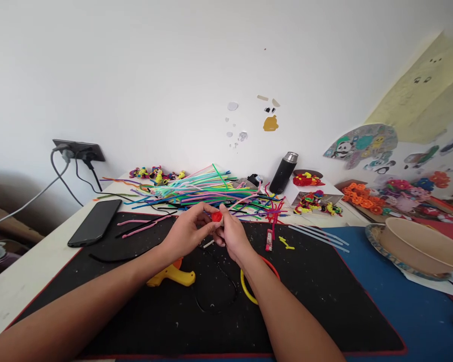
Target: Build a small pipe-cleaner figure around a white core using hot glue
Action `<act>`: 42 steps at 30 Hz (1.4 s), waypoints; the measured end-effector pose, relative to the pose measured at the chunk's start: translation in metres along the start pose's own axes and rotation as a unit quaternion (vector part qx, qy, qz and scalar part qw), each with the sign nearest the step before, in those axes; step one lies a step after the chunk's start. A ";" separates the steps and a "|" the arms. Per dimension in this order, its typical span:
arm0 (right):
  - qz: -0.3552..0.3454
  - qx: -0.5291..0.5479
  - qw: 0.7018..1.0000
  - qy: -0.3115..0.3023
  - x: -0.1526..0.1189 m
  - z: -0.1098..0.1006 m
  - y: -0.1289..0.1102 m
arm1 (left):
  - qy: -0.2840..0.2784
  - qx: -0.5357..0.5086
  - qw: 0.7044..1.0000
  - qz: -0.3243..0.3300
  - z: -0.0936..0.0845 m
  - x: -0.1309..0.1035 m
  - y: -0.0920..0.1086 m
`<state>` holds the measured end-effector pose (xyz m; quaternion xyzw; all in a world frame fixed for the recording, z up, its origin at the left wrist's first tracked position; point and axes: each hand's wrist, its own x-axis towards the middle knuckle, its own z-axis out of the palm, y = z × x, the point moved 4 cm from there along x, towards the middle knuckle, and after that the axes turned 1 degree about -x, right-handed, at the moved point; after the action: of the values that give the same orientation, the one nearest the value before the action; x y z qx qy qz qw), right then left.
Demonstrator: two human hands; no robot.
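My left hand (191,229) and my right hand (232,234) meet over the black mat (309,301). Between their fingertips is a small round red piece (217,216), too small to make out in detail. The fingers of both hands are closed about it, and part of it is hidden. Below my left forearm lies a yellow glue gun (177,275) with an orange part, partly covered by the arm. A yellow-and-red loop (245,286) shows beside my right forearm. Thin black cord (234,289) curves across the mat between the arms.
Behind the hands spreads a pile of coloured pipe cleaners (196,188). A phone (95,222) lies at left. A black flask (284,173) stands tilted in view near a white box (300,193). Glue sticks (320,237) and a beige bowl (426,246) are at right.
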<state>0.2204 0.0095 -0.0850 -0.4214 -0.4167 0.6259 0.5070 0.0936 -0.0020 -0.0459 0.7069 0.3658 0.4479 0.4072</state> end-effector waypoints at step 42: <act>-0.023 -0.049 0.998 0.010 0.004 -0.004 0.000 | -0.045 -0.073 0.995 -0.046 0.003 0.001 0.004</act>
<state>0.2240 0.0139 -0.0871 -0.4428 -0.4512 0.5886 0.5039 0.0973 -0.0037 -0.0428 0.6771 0.3454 0.4223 0.4940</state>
